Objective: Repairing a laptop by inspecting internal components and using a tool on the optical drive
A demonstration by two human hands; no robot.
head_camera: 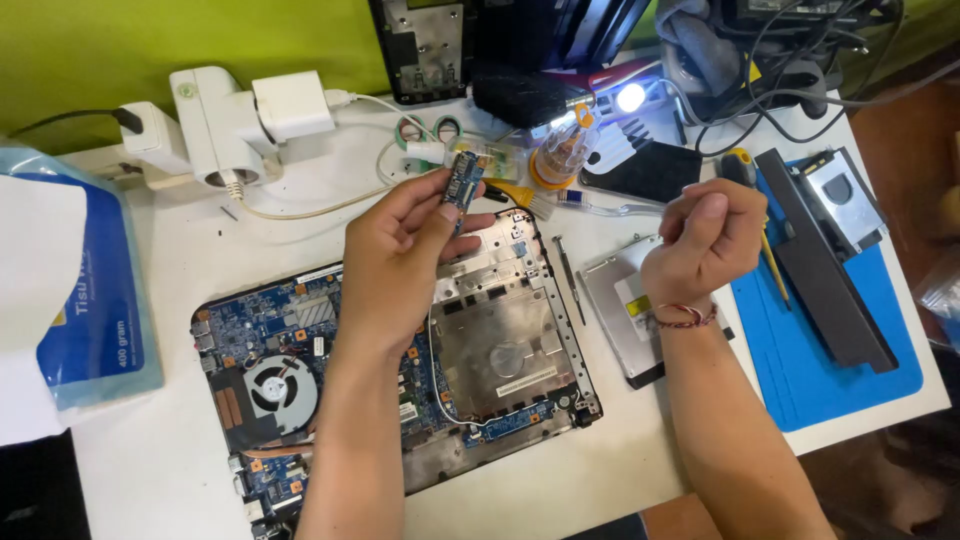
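Observation:
My left hand point(400, 250) holds a small blue circuit card point(463, 180) pinched between thumb and fingers, lifted above the opened laptop base point(500, 350). The base lies on the white table and shows its blue motherboard point(270, 320), a round cooling fan point(280, 388) and a bare metal bay. My right hand point(705, 235) hovers over a silver optical drive point(620, 300) to the right of the laptop, fingers curled into a loose fist; a thin yellow-handled tool seems to run beneath it, but whether the hand grips it is unclear.
A white power strip with plugs point(220, 125) sits at the back left, a blue tissue pack point(90, 290) at the left edge. A blue mat point(810, 370) on the right carries a black laptop battery point(825, 270) and a drive caddy point(845, 195). Metal tweezers point(571, 275), a lit lamp point(630, 97) and cables crowd the back.

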